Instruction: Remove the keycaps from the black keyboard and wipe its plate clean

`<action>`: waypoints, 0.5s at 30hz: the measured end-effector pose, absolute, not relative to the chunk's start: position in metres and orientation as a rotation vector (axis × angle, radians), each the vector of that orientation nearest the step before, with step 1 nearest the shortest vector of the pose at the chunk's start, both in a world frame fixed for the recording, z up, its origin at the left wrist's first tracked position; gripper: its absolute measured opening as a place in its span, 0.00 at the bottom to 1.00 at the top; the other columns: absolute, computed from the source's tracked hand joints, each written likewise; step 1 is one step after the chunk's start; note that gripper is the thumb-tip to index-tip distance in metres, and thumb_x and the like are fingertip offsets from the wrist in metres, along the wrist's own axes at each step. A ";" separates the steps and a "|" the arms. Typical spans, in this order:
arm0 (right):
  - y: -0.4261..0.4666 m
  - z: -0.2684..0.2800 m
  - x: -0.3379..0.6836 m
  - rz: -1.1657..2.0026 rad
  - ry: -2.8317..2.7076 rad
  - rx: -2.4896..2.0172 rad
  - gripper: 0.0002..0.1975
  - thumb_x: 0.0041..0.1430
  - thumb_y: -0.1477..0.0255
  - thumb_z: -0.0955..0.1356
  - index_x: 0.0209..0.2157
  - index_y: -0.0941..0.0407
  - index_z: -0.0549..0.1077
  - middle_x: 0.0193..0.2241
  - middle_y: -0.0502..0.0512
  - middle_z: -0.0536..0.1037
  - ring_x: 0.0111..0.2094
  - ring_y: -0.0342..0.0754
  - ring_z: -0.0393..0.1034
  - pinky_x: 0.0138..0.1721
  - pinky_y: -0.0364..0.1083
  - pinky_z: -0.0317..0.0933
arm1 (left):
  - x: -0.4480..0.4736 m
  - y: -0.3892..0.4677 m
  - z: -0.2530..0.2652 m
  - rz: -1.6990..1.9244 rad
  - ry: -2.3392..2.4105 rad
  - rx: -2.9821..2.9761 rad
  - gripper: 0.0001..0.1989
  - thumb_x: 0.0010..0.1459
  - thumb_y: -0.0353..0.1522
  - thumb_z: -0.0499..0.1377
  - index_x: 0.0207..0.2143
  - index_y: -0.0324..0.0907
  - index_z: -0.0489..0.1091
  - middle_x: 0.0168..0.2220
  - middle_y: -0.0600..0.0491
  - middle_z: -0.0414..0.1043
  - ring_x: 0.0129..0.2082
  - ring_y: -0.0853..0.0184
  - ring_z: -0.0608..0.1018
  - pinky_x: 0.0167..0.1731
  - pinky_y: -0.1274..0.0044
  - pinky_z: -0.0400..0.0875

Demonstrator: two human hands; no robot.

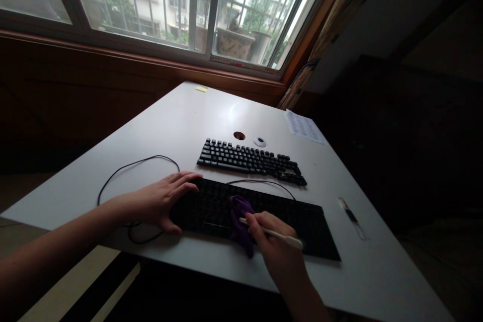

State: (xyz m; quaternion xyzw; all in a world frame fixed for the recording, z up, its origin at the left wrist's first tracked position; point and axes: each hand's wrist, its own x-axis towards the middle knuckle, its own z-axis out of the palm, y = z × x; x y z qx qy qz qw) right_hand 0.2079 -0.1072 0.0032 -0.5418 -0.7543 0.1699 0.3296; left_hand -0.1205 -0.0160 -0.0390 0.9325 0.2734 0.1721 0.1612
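Note:
A black keyboard base [313,226] lies near the table's front edge; its surface is too dark to make out in detail. My left hand [160,201] holds its left end, thumb by the near edge and fingers reaching over to the far edge. In my right hand [277,241] is a slim white stick [283,236], pinched like a pen. Its tip presses into a purple cloth [241,211], bunched on the middle of the keyboard base and hanging over the near edge. Beyond it, black keycaps [249,160] sit together in keyboard-like rows with a jagged outline.
A black cable [124,166] loops over the white table [162,126] on the left. Behind the keycaps are a round hole [239,136] and a white ring-shaped cover [259,142]. A printed sheet [305,127] and a small clear-and-black tool [352,217] lie rightward. A barred window stands behind.

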 end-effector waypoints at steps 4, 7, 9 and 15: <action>-0.110 0.008 0.210 0.366 -2.040 -1.398 0.17 0.72 0.68 0.62 0.28 0.54 0.73 0.24 0.49 0.75 0.26 0.44 0.71 0.31 0.44 0.61 | -0.120 -0.015 -0.040 0.495 0.774 2.667 0.49 0.40 0.45 0.76 0.61 0.42 0.59 0.70 0.35 0.50 0.66 0.37 0.58 0.62 0.49 0.64; -0.113 0.011 0.219 0.306 -2.029 -1.458 0.18 0.72 0.67 0.63 0.26 0.54 0.71 0.23 0.49 0.74 0.25 0.44 0.71 0.30 0.44 0.60 | -0.120 -0.015 -0.040 0.506 0.767 2.652 0.49 0.40 0.44 0.76 0.61 0.42 0.59 0.69 0.36 0.51 0.66 0.37 0.59 0.61 0.49 0.64; -0.114 0.012 0.226 0.274 -2.001 -1.489 0.18 0.71 0.67 0.63 0.26 0.54 0.72 0.23 0.49 0.74 0.25 0.44 0.71 0.29 0.44 0.60 | -0.120 -0.016 -0.039 0.509 0.770 2.641 0.48 0.40 0.44 0.76 0.61 0.43 0.60 0.70 0.36 0.50 0.66 0.38 0.59 0.61 0.49 0.65; -0.118 0.013 0.238 0.218 -1.893 -1.468 0.16 0.71 0.66 0.64 0.29 0.54 0.74 0.22 0.48 0.74 0.24 0.44 0.70 0.28 0.44 0.60 | -0.121 -0.015 -0.041 0.521 0.763 2.643 0.48 0.40 0.45 0.76 0.60 0.42 0.60 0.69 0.35 0.50 0.66 0.37 0.59 0.61 0.48 0.64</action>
